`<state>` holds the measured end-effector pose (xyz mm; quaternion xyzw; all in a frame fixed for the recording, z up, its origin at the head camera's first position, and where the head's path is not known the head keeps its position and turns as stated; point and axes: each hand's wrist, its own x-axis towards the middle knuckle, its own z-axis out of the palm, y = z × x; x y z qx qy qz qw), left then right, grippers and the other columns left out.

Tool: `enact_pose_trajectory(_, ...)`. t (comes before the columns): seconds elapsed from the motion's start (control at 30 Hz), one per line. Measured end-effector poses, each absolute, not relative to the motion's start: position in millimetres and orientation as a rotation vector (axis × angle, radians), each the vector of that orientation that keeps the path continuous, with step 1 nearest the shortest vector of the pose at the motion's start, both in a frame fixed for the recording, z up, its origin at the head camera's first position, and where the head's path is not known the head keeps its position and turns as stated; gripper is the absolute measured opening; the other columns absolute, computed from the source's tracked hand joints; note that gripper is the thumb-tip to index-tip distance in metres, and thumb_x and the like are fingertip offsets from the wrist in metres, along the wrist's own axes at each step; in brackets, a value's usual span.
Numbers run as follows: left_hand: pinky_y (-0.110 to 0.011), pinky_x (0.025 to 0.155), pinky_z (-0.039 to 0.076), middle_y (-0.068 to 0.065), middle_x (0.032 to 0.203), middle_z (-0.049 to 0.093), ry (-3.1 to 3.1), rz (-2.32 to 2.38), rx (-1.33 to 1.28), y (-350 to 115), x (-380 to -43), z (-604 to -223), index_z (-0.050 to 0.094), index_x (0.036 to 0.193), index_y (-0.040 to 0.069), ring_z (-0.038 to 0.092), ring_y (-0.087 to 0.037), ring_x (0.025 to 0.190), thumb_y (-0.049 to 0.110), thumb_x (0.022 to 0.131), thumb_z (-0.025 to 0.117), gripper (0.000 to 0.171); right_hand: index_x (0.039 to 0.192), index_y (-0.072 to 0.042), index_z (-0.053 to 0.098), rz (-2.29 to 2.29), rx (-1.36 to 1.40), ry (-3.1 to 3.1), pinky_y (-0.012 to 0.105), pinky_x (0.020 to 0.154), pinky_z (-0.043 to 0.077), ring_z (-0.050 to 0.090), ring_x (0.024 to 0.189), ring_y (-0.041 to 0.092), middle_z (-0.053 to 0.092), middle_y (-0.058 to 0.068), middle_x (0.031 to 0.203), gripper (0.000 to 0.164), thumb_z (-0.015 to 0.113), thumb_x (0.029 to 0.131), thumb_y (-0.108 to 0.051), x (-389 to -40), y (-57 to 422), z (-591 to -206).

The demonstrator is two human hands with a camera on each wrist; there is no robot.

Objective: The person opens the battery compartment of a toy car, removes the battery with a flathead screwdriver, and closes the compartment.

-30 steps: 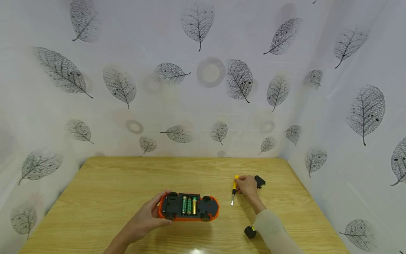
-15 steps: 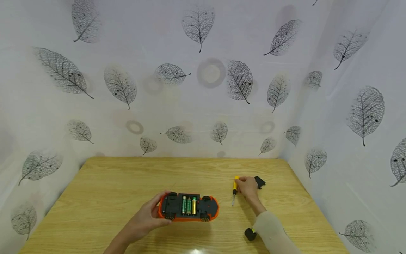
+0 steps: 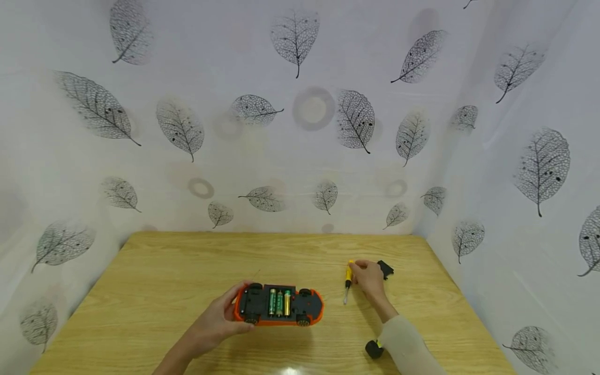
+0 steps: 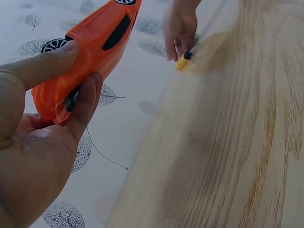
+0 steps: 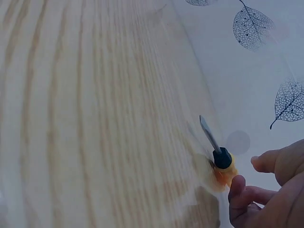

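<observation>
My left hand [image 3: 213,325] holds an orange toy car [image 3: 279,324] by one end, its underside turned to the head camera. The left wrist view shows my thumb on one side of the orange body and my fingers on the other. Three batteries [image 3: 279,303], green and gold, sit in the uncovered battery compartment. On the right, a screwdriver [image 5: 210,134] with a yellow and black handle lies on the table. The fingertips of my right hand [image 3: 370,278] are right at its handle; in the right wrist view the thumb stands apart from it.
A flat black plastic piece [image 3: 385,269] lies just beyond the right hand. A black object with a yellow-green part [image 3: 374,349] is partly hidden by the right sleeve. Behind the wooden table [image 3: 187,255] hangs a white leaf-print curtain [image 3: 290,156].
The screwdriver has rolled slightly, its blade now looking narrower, with the right hand staying by its handle. The left hand keeps the car in the same pose. The head view has shifted slightly.
</observation>
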<state>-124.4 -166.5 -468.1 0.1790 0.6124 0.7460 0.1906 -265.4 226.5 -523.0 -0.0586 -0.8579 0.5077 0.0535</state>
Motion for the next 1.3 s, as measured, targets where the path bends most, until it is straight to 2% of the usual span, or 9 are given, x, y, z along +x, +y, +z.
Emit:
enact_pose_trajectory(0.13, -0.044, 0.095, 0.059, -0.040, 0.161, 0.011, 1.723, 2.095, 0.499, -166.4, -125.0, -468.3, 0.007, 0.162, -0.007, 0.060, -0.031, 0.126, -0.007, 0.089, 0.075, 0.099, 0.128, 0.011, 0.065, 1.471, -0.176, -2.617, 0.023, 0.056, 0.051, 0.067, 0.071, 0.018, 0.071, 0.021, 0.107, 0.042, 0.069, 0.100, -0.020, -262.2, 227.6, -516.6)
enact_pose_trajectory(0.3, -0.046, 0.096, 0.058, -0.041, 0.161, 0.010, 1.726, 2.094, 0.488, -166.1, -126.0, -468.4, 0.006, 0.162, -0.007, 0.060, -0.032, 0.126, -0.008, 0.089, 0.074, 0.100, 0.129, 0.008, 0.066, 1.440, -0.105, -2.606, 0.028, 0.067, 0.056, 0.068, 0.087, 0.025, 0.070, 0.021, 0.111, 0.039, 0.067, 0.101, -0.019, -252.5, 225.0, -499.3)
enact_pose_trajectory(0.43, -0.043, 0.095, 0.059, -0.041, 0.161, 0.010, 1.727, 2.097, 0.480, -165.2, -126.3, -468.4, 0.006, 0.162, -0.007, 0.059, -0.033, 0.126, -0.008, 0.089, 0.075, 0.101, 0.129, 0.002, 0.068, 1.465, -0.051, -2.587, 0.033, 0.074, 0.059, 0.068, 0.097, 0.028, 0.072, 0.017, 0.114, 0.036, 0.068, 0.102, -0.021, -243.7, 220.1, -486.9)
enact_pose_trajectory(0.83, -0.040, 0.093, 0.060, -0.041, 0.158, 0.017, 1.742, 2.096, 0.509, -163.7, -126.8, -468.6, 0.010, 0.161, -0.008, 0.062, -0.030, 0.124, -0.005, 0.090, 0.076, 0.097, 0.128, -0.007, 0.072, 1.591, 0.165, -2.475, 0.026, 0.080, 0.056, 0.067, 0.099, 0.019, 0.074, 0.008, 0.113, 0.035, 0.074, 0.099, -0.026, -221.6, 196.1, -457.2)
enact_pose_trajectory(1.3, -0.041, 0.094, 0.059, -0.041, 0.158, 0.019, 1.742, 2.099, 0.536, -160.3, -127.2, -470.0, 0.013, 0.160, -0.008, 0.062, -0.031, 0.124, -0.009, 0.090, 0.073, 0.093, 0.117, -0.009, 0.076, 1.635, 0.477, -2.438, 0.026, 0.076, 0.056, 0.066, 0.091, 0.016, 0.073, 0.001, 0.103, 0.021, 0.074, 0.098, -0.017, -188.9, 156.1, -431.6)
